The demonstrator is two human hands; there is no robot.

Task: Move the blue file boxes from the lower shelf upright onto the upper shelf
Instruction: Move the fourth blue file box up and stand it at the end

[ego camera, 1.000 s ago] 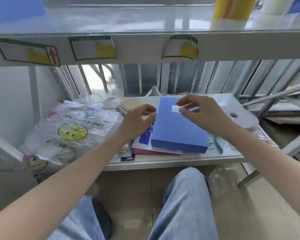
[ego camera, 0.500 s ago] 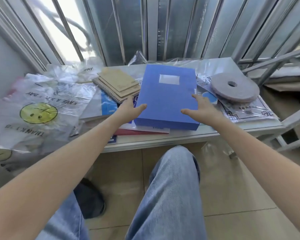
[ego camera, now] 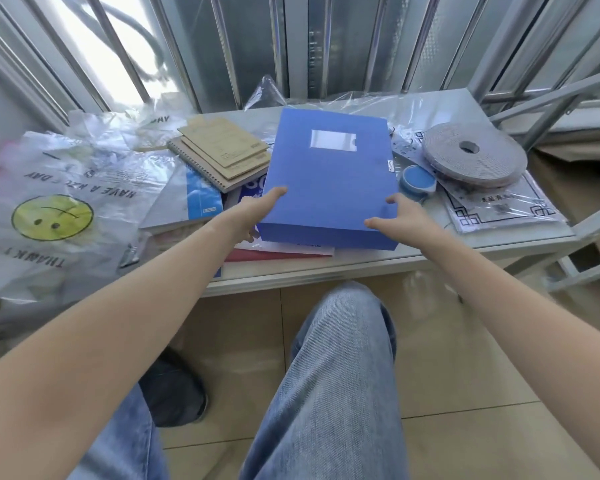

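The lower shelf (ego camera: pixel 378 268) is a pale metal surface running across the view, with upright metal bars behind it and tiled floor in front. On its left side lies a large clear plastic bag (ego camera: pixel 59 206) printed with a yellow smiley face, spilling over the shelf's front edge. The blue file box (ego camera: pixel 329 178) lies flat near the middle of the shelf, its white label window facing up, resting on a stack of papers and a red-edged folder (ego camera: pixel 281 252). Left of the box sits a pile of spiral notebooks (ego camera: pixel 222 157) with brown card covers. To the right lies a flat grey roll of tape (ego camera: pixel 473 155) on top of a printed sheet in a plastic sleeve, and a smaller blue tape roll (ego camera: pixel 417 181) sits just beside the box's right edge.

The left hand (ego camera: pixel 257 213) grips the box's near left corner, thumb on top and the other fingers hidden under or behind the edge. The right hand (ego camera: pixel 406 220) holds the near right corner, thumb on the front edge and fingers spread along the right side, pressed against the box. The person's knee in blue jeans (ego camera: pixel 340 358) shows below the shelf edge, and a dark shoe (ego camera: pixel 174 393) rests on the floor.
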